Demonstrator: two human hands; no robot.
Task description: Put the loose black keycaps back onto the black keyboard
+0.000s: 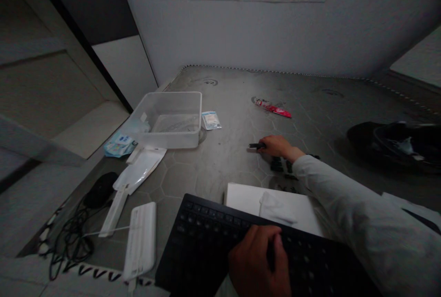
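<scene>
Grey mat [182, 178] underneath. Beyond the keyboard [203, 228], my right hand [276, 145] pinches a small black object [255, 146], apparently mid-handling, not yet set down. On the keyboard, my left hand [255, 258] half-curls; grip unclear.

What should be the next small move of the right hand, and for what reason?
Perhaps lay the small black object down on the hexagon-patterned cloth: the right hand holds it out over that cloth, small dark pieces already lie close by, and the left hand rests on the black keyboard.
</scene>
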